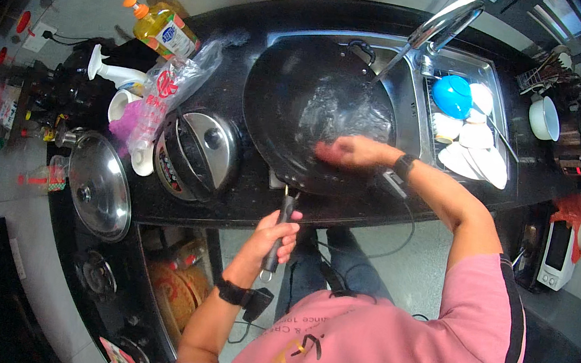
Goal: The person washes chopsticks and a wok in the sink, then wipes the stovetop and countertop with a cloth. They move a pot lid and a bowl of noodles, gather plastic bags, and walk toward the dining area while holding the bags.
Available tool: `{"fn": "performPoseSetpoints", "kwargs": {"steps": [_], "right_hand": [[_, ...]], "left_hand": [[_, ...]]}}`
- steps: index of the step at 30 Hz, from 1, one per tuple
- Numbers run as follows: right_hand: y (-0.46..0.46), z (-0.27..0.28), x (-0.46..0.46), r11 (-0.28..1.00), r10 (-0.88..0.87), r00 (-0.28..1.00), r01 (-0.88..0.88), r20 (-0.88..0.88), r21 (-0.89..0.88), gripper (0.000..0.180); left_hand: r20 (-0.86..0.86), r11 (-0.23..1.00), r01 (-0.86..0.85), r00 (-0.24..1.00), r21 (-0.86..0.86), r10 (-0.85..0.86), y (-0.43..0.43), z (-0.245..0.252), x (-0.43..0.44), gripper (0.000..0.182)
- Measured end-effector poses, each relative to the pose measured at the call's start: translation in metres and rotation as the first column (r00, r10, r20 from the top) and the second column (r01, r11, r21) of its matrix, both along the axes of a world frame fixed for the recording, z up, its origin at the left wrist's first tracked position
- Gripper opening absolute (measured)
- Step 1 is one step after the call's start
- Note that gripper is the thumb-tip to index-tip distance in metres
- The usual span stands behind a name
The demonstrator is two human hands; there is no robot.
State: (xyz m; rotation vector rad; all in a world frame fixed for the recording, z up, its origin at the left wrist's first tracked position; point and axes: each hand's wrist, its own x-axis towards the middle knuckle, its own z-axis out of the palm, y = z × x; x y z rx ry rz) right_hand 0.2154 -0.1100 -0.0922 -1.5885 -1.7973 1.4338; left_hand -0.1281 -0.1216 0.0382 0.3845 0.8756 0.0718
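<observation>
My left hand (273,240) grips the black handle of a large dark wok (285,98), which lies over the sink (415,110). Water runs from the chrome faucet (449,20) into the wok, and rippling water shows inside it. My right hand (346,151) is low over the near right part of the wok's inside; its fingers are blurred, and whether they hold anything cannot be told. The wok's second, looped handle is at its far edge, left of the faucet's stream.
A drying rack at the right holds a blue bowl (452,96) and white dishes (472,161). Left of the wok stand a rice cooker (197,155), a plastic bag (185,82) and a soap bottle (164,30). A glass lid (101,187) lies farther left.
</observation>
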Motion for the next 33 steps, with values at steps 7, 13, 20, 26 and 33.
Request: {"fn": "performPoseSetpoints", "kwargs": {"steps": [7,13,20,26,33], "right_hand": [[-0.025,0.03,-0.004,0.997,-0.058,0.995,0.054,0.084,0.045,0.016],[0.001,0.012,-0.076,0.958,0.264,0.942,-0.232,-0.207,0.166,0.058],[0.122,-0.03,-0.075,0.901,0.033,0.925,-0.191,0.378,0.388,0.073],[0.114,-0.048,-0.021,0.993,-0.112,0.725,0.052,0.68,0.109,0.083],[0.038,-0.035,-0.002,0.993,0.109,0.665,-0.038,0.738,-0.112,0.086]], "left_hand": [[0.015,1.0,0.004,1.0,-0.002,-0.004,-0.001,-0.001,-0.001,0.035],[0.002,1.0,0.017,1.0,-0.011,-0.017,0.0,-0.002,-0.003,0.035],[0.005,1.0,0.014,1.0,0.006,-0.014,-0.001,0.0,-0.005,0.035],[-0.01,0.999,0.025,1.0,0.024,-0.025,0.0,0.002,-0.005,0.036],[-0.014,1.0,0.018,1.0,0.009,-0.018,0.0,0.002,-0.004,0.035]]}}
